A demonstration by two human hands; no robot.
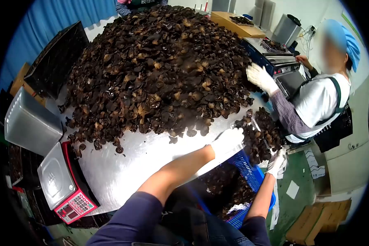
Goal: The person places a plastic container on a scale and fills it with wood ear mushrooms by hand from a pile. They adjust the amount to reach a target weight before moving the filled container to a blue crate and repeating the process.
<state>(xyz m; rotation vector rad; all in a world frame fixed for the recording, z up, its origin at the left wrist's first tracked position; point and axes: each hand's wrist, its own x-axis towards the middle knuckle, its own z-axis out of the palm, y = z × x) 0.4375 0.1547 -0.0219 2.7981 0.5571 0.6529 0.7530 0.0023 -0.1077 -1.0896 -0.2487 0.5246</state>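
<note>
A clear plastic container heaped with dark dried wood ear mushrooms is at the table's right edge, above a blue perforated basket. My white-gloved left hand is closed at its left side, fingers partly hidden. At its near right corner, my gloved right hand grips the container. More dark pieces lie inside the basket, with a crumpled white scrap. A large mound of wood ear mushrooms covers much of the metal table.
A red-and-white scale and an upright grey bin stand at the left. On the right, a co-worker in a blue cap reaches a gloved hand toward the mound. Flattened cardboard is on the green floor. Another person is behind the mound.
</note>
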